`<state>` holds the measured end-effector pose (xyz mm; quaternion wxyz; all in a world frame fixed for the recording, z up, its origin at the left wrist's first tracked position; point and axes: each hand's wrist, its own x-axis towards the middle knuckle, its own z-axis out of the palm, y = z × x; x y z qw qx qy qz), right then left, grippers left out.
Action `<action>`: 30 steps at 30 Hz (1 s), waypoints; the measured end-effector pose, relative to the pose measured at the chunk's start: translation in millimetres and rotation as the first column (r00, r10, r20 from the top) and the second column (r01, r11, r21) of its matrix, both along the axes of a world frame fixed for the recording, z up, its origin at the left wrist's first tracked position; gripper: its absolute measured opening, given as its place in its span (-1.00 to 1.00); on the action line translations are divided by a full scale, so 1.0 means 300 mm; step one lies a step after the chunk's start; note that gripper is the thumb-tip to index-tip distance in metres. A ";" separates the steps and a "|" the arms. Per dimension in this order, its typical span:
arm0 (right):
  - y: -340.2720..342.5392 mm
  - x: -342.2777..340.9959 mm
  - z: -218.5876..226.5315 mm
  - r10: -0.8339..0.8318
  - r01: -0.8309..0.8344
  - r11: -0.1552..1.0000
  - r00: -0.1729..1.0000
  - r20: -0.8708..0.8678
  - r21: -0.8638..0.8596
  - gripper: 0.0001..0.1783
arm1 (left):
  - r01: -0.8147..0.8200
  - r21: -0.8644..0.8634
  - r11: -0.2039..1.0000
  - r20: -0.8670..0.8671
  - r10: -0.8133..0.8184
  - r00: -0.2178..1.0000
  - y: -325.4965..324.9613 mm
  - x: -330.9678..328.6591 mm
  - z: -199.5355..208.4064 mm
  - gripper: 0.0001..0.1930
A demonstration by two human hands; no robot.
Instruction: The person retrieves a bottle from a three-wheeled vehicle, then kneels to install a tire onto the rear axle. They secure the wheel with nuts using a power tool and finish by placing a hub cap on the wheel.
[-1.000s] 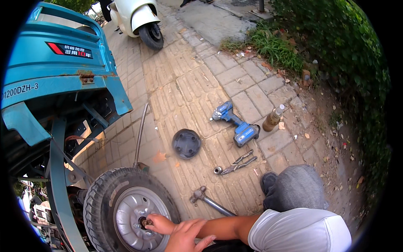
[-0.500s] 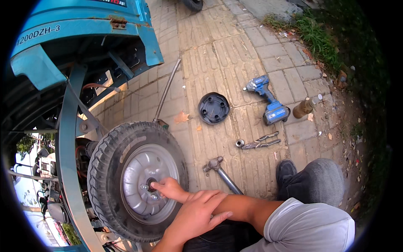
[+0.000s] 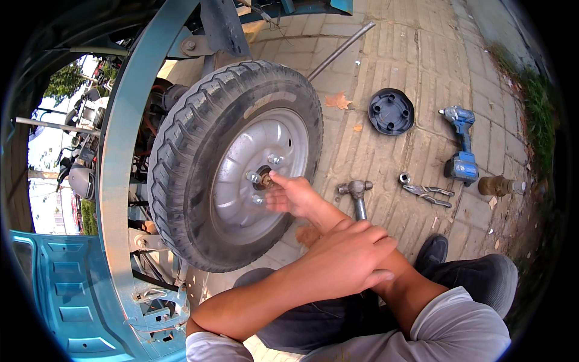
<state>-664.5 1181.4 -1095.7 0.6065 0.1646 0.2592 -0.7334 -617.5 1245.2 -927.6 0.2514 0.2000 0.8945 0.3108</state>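
The right arm reaches up and leftward from its sleeve, and the right hand (image 3: 295,196) is at the hub nut (image 3: 266,178) of the wheel (image 3: 232,196), beside the blue-green frame (image 3: 117,163). Its thumb points at the nut; the fingers are half-spread and blurred, with nothing visible in their hold, and contact is unclear. The left arm crosses over, its hand (image 3: 356,256) laid across the right forearm (image 3: 403,279), fingers loosely bent, thumb apart, palm hidden.

Half a second ago the right fingers were curled closer at the hub; now they fan out. The left hand remains on the forearm. The wheel appears higher and further right in view.
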 end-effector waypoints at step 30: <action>-0.024 0.051 -0.023 0.115 0.247 0.928 0.526 -0.843 0.281 -0.58 | 0.009 0.002 1.000 0.025 -0.009 1.000 -0.002 -0.005 0.003 -0.51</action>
